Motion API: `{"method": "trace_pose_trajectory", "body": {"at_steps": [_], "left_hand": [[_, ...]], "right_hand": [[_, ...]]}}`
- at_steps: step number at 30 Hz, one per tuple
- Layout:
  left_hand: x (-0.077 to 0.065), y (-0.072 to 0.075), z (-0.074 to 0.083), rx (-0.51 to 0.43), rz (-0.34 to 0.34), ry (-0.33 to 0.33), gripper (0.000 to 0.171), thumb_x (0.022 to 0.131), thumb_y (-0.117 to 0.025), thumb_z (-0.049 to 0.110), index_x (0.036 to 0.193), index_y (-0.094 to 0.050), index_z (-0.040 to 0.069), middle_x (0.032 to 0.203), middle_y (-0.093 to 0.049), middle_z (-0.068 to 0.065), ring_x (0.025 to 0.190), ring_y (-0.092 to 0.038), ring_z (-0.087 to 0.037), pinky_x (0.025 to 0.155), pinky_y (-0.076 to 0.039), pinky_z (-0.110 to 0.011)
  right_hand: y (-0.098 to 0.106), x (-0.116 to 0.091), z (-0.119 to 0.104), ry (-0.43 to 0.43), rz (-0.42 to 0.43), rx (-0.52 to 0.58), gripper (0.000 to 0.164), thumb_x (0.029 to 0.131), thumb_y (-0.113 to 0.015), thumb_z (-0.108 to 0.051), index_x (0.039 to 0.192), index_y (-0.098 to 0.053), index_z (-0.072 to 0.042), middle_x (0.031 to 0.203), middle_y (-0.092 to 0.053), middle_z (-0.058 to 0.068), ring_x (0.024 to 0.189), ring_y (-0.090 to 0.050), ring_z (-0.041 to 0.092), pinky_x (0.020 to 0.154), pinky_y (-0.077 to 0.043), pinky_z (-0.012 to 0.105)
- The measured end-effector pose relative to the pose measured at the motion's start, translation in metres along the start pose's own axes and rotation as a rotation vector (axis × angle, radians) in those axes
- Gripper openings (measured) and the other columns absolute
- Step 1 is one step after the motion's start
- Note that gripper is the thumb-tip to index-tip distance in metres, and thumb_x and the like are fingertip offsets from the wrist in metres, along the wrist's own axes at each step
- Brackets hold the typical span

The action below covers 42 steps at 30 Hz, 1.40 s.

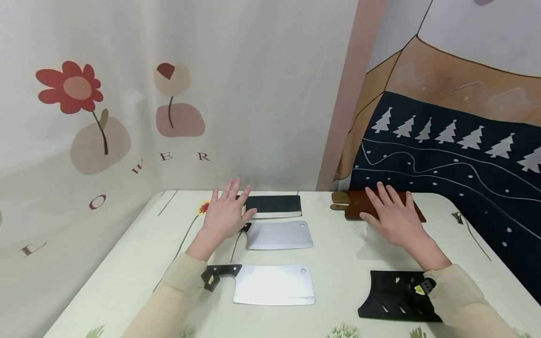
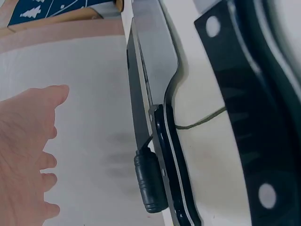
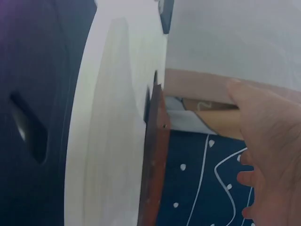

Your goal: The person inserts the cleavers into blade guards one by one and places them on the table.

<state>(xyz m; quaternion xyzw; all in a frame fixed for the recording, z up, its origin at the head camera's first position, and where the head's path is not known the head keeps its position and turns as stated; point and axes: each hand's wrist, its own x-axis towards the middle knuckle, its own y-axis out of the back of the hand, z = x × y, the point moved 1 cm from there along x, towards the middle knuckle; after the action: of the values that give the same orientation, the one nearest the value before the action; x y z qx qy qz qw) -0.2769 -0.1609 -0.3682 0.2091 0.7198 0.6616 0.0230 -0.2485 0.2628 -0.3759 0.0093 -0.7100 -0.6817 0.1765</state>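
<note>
My left hand [image 1: 226,213] is spread with straight fingers in front of a dark-bladed cleaver [image 1: 274,206], partly hiding its handle. In the left wrist view that hand stands apart from the black ribbed handle [image 2: 149,183]. Nearer lie a silver cleaver [image 1: 279,234] and a larger front cleaver [image 1: 274,284], both black-handled, blades pointing right. Fingers spread, my right hand [image 1: 393,216] is over a brown leather sheath [image 1: 357,206] with two straps; the right wrist view shows a gap between them. Neither hand holds anything. A translucent pale sheet [image 1: 376,249] lies below the right hand.
A black slotted sheath [image 1: 395,295] lies at the front right, partly hidden by my right sleeve. The flower-print cloth covers the table [image 1: 338,267]. Behind it hang a pale curtain [image 1: 262,94] and a dark tree-patterned cloth [image 1: 444,155].
</note>
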Motion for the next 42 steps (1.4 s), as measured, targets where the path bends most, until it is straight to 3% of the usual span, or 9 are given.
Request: {"method": "trace_pose_trajectory", "body": {"at_steps": [9,19,28,37,42], "left_hand": [[0.01,-0.012,-0.012,-0.037,-0.034,0.034,0.074,0.104,-0.05,0.055,0.163,-0.031,0.014,0.168,-0.018,-0.021,0.154,-0.015,-0.038,0.119,-0.014,-0.063],[0.015,-0.026,-0.033,-0.143,-0.027,0.064,0.071,0.105,-0.052,0.05,0.161,-0.035,0.01,0.164,-0.025,-0.025,0.152,-0.021,-0.041,0.119,-0.015,-0.063],[0.02,-0.041,-0.051,-0.217,-0.061,0.075,0.078,0.102,-0.059,0.049,0.161,-0.032,0.005,0.162,-0.027,-0.028,0.149,-0.025,-0.044,0.118,-0.021,-0.06],[0.026,-0.051,-0.064,-0.402,-0.09,0.105,0.078,0.1,-0.065,0.043,0.16,-0.033,0.004,0.161,-0.027,-0.029,0.146,-0.028,-0.049,0.112,-0.032,-0.063],[0.029,-0.055,-0.07,-0.463,-0.121,0.087,0.081,0.098,-0.068,0.041,0.161,-0.031,0.006,0.164,-0.024,-0.027,0.149,-0.022,-0.047,0.113,-0.03,-0.064]], "right_hand": [[-0.008,0.006,0.016,-0.038,-0.052,0.032,0.076,0.106,-0.049,-0.05,0.159,-0.03,0.0,0.161,-0.02,0.036,0.146,-0.017,0.054,0.11,-0.004,0.078],[-0.021,0.01,0.044,-0.054,-0.091,0.077,0.082,0.105,-0.045,-0.057,0.159,-0.027,0.002,0.161,-0.017,0.037,0.144,-0.017,0.057,0.108,-0.003,0.079],[-0.028,0.014,0.066,-0.019,-0.178,0.214,0.094,0.099,-0.057,-0.059,0.16,-0.022,0.004,0.16,-0.015,0.039,0.143,-0.014,0.06,0.107,-0.006,0.079],[-0.032,0.019,0.079,-0.067,-0.226,0.304,0.106,0.091,-0.069,-0.059,0.159,-0.02,0.007,0.16,-0.012,0.041,0.142,-0.011,0.064,0.11,-0.009,0.076],[-0.035,0.022,0.086,-0.102,-0.248,0.366,0.113,0.086,-0.075,-0.057,0.158,-0.018,0.008,0.159,-0.009,0.042,0.141,-0.008,0.065,0.109,-0.008,0.078]]}}
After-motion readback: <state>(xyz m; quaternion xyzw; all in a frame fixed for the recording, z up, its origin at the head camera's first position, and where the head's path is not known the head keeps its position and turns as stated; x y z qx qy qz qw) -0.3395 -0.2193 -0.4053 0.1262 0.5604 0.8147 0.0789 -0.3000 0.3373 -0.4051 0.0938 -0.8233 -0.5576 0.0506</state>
